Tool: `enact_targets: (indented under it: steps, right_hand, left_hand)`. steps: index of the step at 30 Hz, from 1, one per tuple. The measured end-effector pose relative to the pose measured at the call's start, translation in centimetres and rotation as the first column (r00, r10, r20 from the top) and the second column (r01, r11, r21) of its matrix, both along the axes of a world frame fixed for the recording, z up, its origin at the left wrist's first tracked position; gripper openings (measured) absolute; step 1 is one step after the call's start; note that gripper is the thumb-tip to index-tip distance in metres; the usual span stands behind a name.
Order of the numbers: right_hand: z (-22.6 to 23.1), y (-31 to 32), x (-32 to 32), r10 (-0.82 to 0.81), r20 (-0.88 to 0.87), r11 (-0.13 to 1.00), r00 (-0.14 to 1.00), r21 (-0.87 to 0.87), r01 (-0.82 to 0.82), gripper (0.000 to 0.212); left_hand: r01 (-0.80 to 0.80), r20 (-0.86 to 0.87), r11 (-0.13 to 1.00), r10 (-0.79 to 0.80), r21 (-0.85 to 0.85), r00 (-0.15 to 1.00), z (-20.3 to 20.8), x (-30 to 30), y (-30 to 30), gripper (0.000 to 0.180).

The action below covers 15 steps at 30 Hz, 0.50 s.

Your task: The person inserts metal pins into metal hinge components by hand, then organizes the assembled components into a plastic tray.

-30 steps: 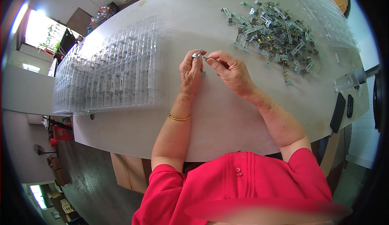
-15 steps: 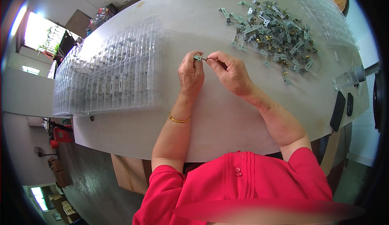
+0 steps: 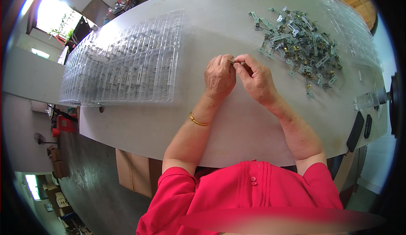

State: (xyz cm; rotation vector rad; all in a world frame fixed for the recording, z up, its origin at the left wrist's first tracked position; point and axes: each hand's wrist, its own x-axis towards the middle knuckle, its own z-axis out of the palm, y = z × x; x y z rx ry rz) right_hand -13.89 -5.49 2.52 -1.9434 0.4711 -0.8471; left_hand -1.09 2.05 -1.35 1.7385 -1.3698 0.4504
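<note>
Clear bottle (image 3: 368,100) near flat black object (image 3: 355,132); bright window (image 3: 55,12), upper left; fan (image 3: 39,139), far left.

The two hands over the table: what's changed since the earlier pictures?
The left hand has rolled so its back faces up more, and is closer to the right hand. The small metal part it holds is now mostly hidden. Everything on the table sits further right in the picture, so the head likely turned. Unchanged: the metal pile and the clear trays at left.
</note>
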Motion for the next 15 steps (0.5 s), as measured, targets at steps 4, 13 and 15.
enact_targets:
  steps: [4,13,15]
  right_hand:
    - [-0.2,-0.2,0.1,-0.065,0.03,0.982,0.997,-0.177,0.069,0.006]
    - [0.5,-0.9,0.2,-0.152,0.186,0.988,0.971,0.011,0.153,0.005]
    - [-0.2,-1.4,0.3,-0.115,0.186,0.985,0.976,0.15,0.088,0.006]
  left_hand:
    - [-0.002,0.035,1.0,0.001,0.004,0.999,0.1,-0.3,-0.1,0.01]
    - [0.107,-0.112,0.994,-0.103,0.032,0.988,0.4,-1.0,0.0,0.008]
    - [0.113,-0.257,0.993,-0.107,0.012,0.961,0.3,-0.9,0.1,0.006]
